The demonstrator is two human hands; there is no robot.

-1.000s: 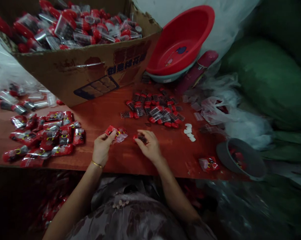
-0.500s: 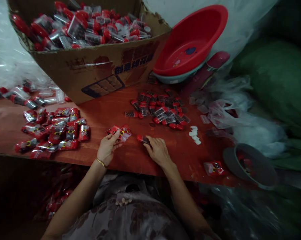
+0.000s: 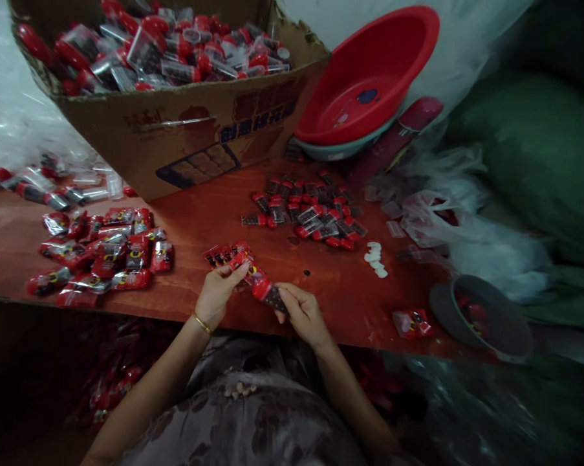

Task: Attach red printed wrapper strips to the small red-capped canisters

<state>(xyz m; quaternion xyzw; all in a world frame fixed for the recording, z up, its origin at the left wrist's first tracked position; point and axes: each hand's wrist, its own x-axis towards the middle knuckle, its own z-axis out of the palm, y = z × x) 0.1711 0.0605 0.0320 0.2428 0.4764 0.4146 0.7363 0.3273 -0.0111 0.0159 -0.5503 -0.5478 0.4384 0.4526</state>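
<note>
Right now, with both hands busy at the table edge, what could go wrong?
The red-capped piece in the right hand is held close to the table edge, so a slip might drop it into the lap. The thin wrapper pinched by the left hand could tear or slide free.

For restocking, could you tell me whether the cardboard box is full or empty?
Full: the cardboard box is heaped to its rim with red-capped pieces.
</note>
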